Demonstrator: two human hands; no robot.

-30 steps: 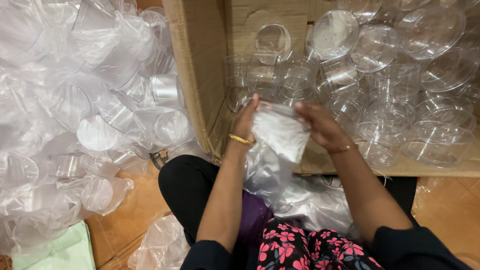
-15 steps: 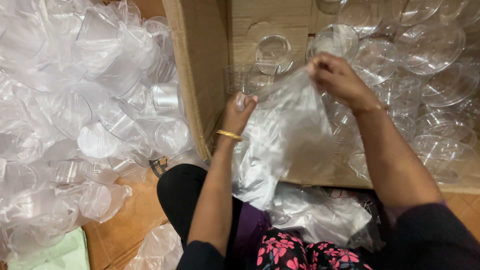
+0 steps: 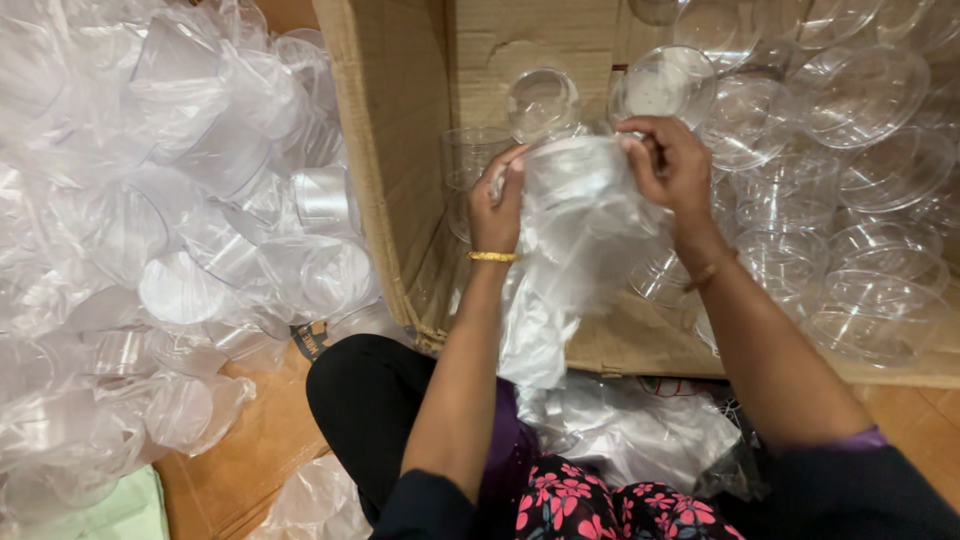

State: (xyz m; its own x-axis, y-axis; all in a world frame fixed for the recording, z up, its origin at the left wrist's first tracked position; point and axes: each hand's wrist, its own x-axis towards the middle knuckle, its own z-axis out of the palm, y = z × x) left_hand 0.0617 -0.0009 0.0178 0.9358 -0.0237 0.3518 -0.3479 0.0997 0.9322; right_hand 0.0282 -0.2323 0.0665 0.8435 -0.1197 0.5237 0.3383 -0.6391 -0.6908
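We have the clear plastic bag (image 3: pixel 580 230) pinched at its top between our left hand (image 3: pixel 497 205) and right hand (image 3: pixel 672 165), fingers curled tight on the film, above the cardboard box (image 3: pixel 400 150). It looks light, limp and slippery, so the mouth's edges at 9 and 3 o'clock seem the best hold.

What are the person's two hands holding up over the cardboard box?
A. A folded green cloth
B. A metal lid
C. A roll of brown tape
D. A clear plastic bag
D: both the left hand and the right hand pinch the top of a clear plastic bag, which hangs down over the cardboard box of clear round containers.
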